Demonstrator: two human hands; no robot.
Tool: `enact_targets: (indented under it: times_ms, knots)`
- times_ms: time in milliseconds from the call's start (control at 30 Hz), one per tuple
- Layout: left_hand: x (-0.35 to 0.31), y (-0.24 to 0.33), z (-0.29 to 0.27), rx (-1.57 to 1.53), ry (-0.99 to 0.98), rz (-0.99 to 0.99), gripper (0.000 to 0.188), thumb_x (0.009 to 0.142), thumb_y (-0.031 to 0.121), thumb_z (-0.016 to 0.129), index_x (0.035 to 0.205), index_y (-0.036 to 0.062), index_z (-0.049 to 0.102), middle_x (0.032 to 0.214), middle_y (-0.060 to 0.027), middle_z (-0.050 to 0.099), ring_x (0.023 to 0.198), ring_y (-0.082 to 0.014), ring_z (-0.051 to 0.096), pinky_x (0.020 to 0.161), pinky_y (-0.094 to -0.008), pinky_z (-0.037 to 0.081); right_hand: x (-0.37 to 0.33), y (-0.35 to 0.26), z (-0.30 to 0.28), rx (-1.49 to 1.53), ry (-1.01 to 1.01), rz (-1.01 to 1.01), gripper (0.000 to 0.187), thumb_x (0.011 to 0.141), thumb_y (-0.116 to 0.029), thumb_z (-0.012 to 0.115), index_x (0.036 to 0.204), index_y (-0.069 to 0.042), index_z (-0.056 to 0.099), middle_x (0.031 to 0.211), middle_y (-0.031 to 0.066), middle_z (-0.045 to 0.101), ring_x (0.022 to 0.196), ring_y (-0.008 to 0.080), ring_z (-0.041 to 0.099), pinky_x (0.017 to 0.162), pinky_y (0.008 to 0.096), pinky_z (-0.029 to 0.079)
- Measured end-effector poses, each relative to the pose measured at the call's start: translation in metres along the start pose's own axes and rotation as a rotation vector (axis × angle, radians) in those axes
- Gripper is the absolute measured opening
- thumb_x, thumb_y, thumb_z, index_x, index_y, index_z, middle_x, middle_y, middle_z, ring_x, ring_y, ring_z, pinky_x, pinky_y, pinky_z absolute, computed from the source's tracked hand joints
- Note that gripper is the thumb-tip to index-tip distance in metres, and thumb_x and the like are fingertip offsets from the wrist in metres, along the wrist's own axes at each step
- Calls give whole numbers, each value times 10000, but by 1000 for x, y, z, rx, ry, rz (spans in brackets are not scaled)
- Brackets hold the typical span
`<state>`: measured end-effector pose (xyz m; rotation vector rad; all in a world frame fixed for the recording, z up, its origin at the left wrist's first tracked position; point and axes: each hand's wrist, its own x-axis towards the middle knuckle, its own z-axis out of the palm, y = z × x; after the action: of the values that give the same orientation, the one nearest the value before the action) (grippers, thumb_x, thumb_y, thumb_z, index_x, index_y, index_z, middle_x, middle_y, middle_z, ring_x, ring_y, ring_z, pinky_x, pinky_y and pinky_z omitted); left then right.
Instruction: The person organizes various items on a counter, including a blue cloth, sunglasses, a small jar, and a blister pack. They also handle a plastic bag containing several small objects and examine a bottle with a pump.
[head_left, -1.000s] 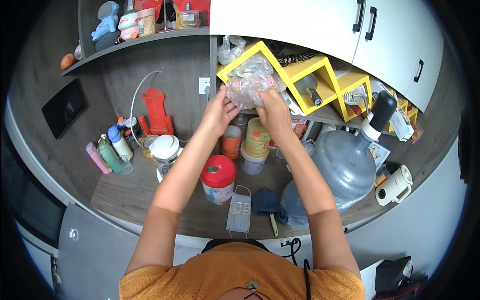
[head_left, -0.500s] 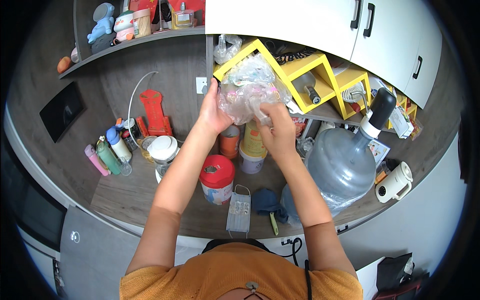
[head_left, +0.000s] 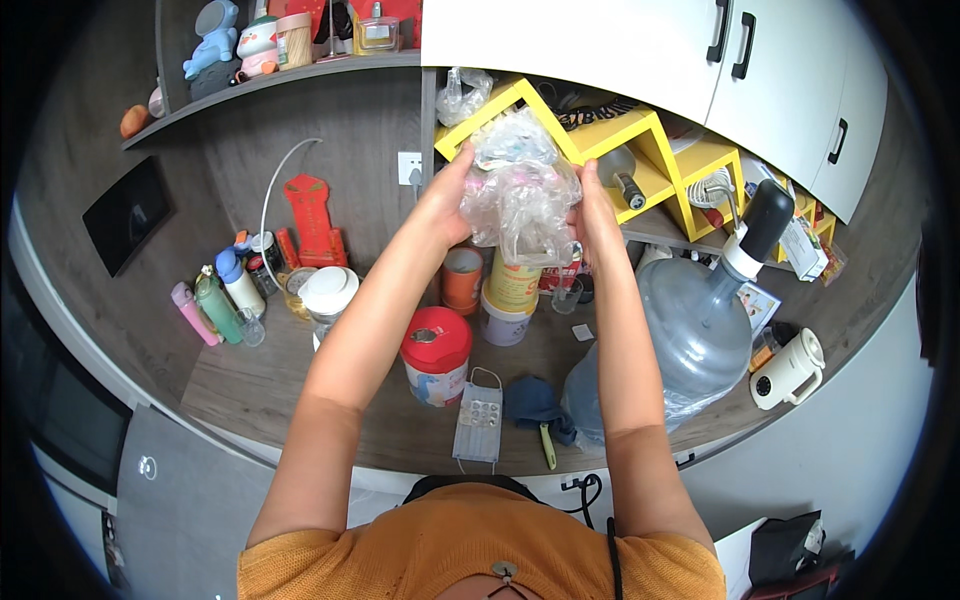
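Between my two hands is a crumpled clear plastic bag (head_left: pixel 522 205) with small pink and bluish things inside that I cannot make out. My left hand (head_left: pixel 446 203) presses its left side, thumb up and fingers partly behind the plastic. On the right side, my right hand (head_left: pixel 594 215) grips the bag the same way. Both hold it at the yellow zigzag shelf (head_left: pixel 590 135), above the counter. Below the bag stand a yellow tub on a lilac one (head_left: pixel 504 325) and an orange canister (head_left: pixel 462 282).
A red-lidded tub (head_left: pixel 437 345), a face mask (head_left: pixel 478 425) with a blister pack on it and a dark blue cap (head_left: pixel 535 402) lie nearer. The large water bottle (head_left: pixel 690 325) with its black pump stands right, beside a white kettle (head_left: pixel 788 368). Left are several drink bottles (head_left: pixel 215 310).
My right hand has moved from the bag's front to its right side. The bag's loose lower part now hangs down more. The view has shifted slightly.
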<state>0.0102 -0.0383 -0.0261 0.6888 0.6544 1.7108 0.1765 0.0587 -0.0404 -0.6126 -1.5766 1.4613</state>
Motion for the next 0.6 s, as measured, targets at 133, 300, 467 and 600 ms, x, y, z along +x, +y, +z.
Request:
enact_targets:
  times_ms: [133,300,467,600]
  knots:
    - [7,-4,3,78,45,58,469,969,397,375,1278,49,431,1224,-150,538,1121,-291,528,971,-464,405,24,17,-4,-172,-12,-1,600,940,-547,294,1339,-111,394,1102,85,567,752,141,553,548,263,492]
    - [0,-2,10,99,63,99,376,988,279,341,1281,54,409,1222,-150,533,1114,-284,534,946,-455,444,-11,-14,25,163,-122,99,513,965,-415,374,1319,-45,399,1254,132,511,1131,221,512,929,348,432]
    - [-18,-2,16,116,16,62,377,983,231,350,1347,131,335,1274,-148,484,1120,-286,530,938,-457,451,-17,-11,23,200,-124,71,457,967,-375,379,1282,-48,427,1156,114,568,1038,204,562,866,344,467]
    - [-34,-6,11,162,-90,125,467,970,177,381,1410,207,226,1300,-148,450,1142,-278,512,938,-448,451,-38,-11,23,223,-125,45,440,972,-350,374,1282,-42,421,1142,111,569,1017,201,567,856,340,468]
